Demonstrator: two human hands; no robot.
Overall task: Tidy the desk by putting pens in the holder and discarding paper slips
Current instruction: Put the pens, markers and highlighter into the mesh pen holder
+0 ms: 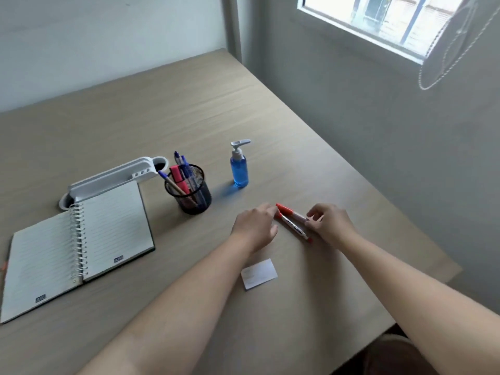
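Observation:
Two red-capped markers (292, 221) lie side by side on the desk, right of centre. My left hand (255, 228) touches their capped ends with its fingertips. My right hand (330, 221) pinches the other end of the far marker. A black mesh pen holder (189, 192) stands to the left, holding several blue pens and a pink highlighter. A white paper slip (259, 273) lies flat on the desk between my forearms, nearer to me.
An open spiral notebook (78, 247) lies at the left, with a white folded desk lamp (113, 177) behind it. A blue pump bottle (239, 166) stands behind the markers. The desk's right edge (378, 185) runs along a grey wall.

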